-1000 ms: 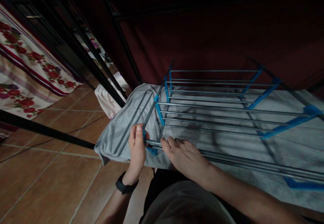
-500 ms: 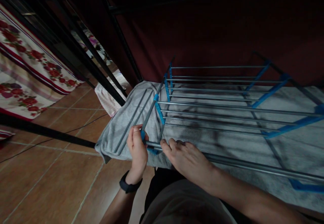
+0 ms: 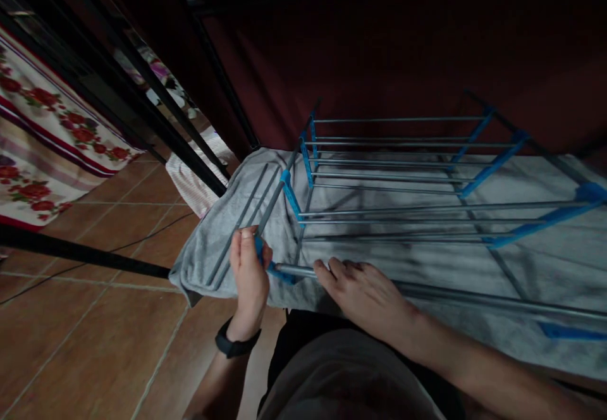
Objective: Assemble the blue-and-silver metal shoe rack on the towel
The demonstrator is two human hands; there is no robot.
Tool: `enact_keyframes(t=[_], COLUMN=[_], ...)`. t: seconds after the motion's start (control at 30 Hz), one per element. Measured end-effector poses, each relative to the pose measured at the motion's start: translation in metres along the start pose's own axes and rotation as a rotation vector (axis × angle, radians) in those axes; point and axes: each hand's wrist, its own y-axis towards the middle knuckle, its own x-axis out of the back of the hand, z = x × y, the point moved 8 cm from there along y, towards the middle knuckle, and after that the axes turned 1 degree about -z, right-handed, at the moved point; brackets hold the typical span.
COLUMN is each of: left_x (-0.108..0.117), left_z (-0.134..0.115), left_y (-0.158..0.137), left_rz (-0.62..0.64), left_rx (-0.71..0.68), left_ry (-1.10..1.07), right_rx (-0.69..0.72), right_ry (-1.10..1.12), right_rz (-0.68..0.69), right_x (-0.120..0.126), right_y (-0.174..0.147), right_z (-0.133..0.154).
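Note:
A drying rack (image 3: pixel 379 179) with grey metal rods and blue plastic joints lies on a grey blanket (image 3: pixel 427 268). My left hand (image 3: pixel 250 262), a black band on its wrist, is closed around a blue joint (image 3: pixel 258 249) at the end of the rack's slanted side tube. My right hand (image 3: pixel 365 290) is wrapped over the thick front rod (image 3: pixel 450 293), near its left end. That rod end sits just right of my left hand, with a small gap to the joint. Another blue piece (image 3: pixel 284 274) shows beneath the rod.
Two loose thin grey rods (image 3: pixel 241 230) lie on the blanket at the left. Black metal bars (image 3: pixel 85 252) run along the left side, over a tiled floor (image 3: pixel 85 344) with a dark cable. A floral curtain (image 3: pixel 57 129) hangs farther left. Behind the rack stands a dark red panel (image 3: pixel 379 59).
My left hand and the blue joint have shifted slightly left, widening the gap to the front rod's end. A crossbar's left end appears lower, below the upper blue joint. The view has shifted slightly.

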Motion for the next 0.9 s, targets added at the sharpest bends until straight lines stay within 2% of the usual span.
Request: enact_keyframes(t=[0.17, 0.4, 0.63, 0.9], left_x=[-0.014, -0.013, -0.014, -0.018], left_z=[0.002, 0.007, 0.007, 0.013], left_y=[-0.017, -0.017, -0.018, -0.018], left_rz=[0.065, 0.097, 0.11, 0.19], left_rx=[-0.002, 0.002, 0.005, 0.115], left_ry=[-0.012, -0.055, -0.043, -0.125], right_rx=[-0.025, -0.047, -0.058, -0.031], right_ry=[0.002, 0.043, 0.042, 0.072], right_rz=[-0.004, -0.009, -0.046, -0.062], right_x=[0.002, -0.006, -0.002, 0.009], right_y=[0.012, 0.025, 0.027, 0.028], right_z=[-0.001, 0.001, 0.0, 0.006])
